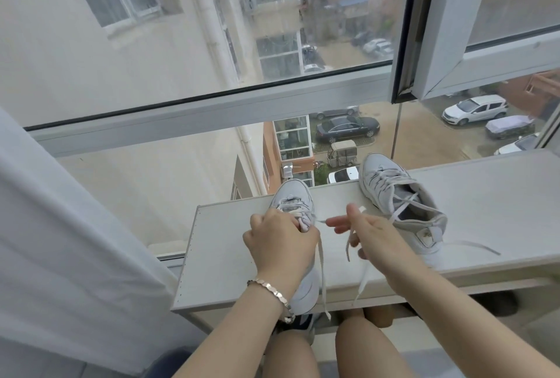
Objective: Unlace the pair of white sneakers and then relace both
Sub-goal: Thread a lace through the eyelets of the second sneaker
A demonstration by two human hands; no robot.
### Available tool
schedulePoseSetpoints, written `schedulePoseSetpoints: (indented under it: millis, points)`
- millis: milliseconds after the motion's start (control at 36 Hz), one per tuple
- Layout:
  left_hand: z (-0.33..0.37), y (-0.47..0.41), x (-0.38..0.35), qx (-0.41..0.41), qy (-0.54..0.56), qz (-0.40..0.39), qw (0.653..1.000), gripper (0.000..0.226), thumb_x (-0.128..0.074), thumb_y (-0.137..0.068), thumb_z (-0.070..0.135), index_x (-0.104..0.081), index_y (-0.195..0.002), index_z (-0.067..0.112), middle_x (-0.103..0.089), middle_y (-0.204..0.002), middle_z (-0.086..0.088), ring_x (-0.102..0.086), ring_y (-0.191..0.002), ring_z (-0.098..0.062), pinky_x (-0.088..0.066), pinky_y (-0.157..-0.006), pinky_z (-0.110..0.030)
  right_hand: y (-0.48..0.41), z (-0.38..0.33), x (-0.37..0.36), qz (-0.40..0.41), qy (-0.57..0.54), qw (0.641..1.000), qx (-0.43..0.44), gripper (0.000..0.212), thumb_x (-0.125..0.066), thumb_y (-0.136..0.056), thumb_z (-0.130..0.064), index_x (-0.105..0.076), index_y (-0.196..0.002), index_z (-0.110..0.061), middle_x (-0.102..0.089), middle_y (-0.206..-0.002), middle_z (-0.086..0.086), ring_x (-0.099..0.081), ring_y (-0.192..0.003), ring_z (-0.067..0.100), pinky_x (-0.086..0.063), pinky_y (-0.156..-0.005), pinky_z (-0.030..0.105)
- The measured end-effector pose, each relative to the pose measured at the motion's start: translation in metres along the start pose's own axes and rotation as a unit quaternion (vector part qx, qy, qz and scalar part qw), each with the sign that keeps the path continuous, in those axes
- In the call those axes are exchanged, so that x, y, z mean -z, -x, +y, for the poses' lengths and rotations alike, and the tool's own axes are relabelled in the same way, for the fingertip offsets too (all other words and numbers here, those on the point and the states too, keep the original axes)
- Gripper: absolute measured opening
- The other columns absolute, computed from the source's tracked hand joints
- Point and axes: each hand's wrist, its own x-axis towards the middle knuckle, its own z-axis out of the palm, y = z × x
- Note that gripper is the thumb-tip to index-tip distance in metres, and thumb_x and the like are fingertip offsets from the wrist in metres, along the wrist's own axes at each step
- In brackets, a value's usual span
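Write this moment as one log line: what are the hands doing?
left hand: grips near sneaker at its tongue | right hand: pinches lace | far sneaker: on shelf, laces loose, untouched

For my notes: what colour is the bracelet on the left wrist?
The bracelet is a pinkish rose-gold metal, clearest in the head view.
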Motion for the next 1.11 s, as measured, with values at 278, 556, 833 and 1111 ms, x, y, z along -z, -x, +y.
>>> schedulePoseSetpoints:
  millis: [278,556,833,1111]
  points:
    - [-0.004,-0.001,-0.011,-0.024,0.04,0.019,0.999,0.04,-0.063,-0.077,0.046,-0.04,-0.052,0.025,-0.045,-0.08,0.011,-0.034,-0.089,-0.015,-0.028,-0.074,-0.03,-0.002,0.013,-0.004,-0.019,-0.228,0.973,-0.018,0.016,-0.057,-0.09,-0.009,-0.062,-0.098,0.004,-0.07,-0.085,0.019,-0.069,-0.071,0.019,-0.056,-0.063,0.017]
    - [-0.02,0.001,-0.005,-0.081,0.165,-0.043,0.982,0.019,-0.077,-0.07,0.034,-0.066,-0.067,0.018,-0.047,-0.079,0.017,-0.036,-0.096,-0.013,-0.037,-0.081,-0.025,-0.001,0.01,-0.019,-0.018,-0.328,0.944,0.014,0.017,-0.058,-0.087,-0.008,-0.07,-0.076,-0.01,-0.073,-0.086,-0.003,-0.067,-0.065,0.006,-0.051,-0.056,0.014]
    - [-0.023,0.006,-0.002,-0.084,0.206,-0.033,0.974,0.02,-0.079,-0.067,0.033,-0.06,-0.063,0.032,-0.048,-0.082,0.019,-0.048,-0.099,-0.016,-0.042,-0.08,-0.025,-0.007,0.019,-0.032,0.019,-0.363,0.931,0.02,0.007,-0.064,-0.078,0.009,-0.065,-0.082,0.004,-0.073,-0.078,0.003,-0.07,-0.074,0.014,-0.055,-0.065,0.018]
    - [-0.024,0.007,-0.004,-0.088,0.227,-0.023,0.97,0.028,-0.081,-0.066,0.035,-0.055,-0.06,0.041,-0.052,-0.079,0.016,-0.05,-0.092,-0.014,-0.04,-0.073,-0.022,-0.008,0.023,-0.032,0.028,-0.398,0.917,-0.006,0.025,-0.063,-0.077,0.012,-0.069,-0.06,-0.004,-0.069,-0.08,0.018,-0.069,-0.065,0.019,-0.055,-0.06,0.017]
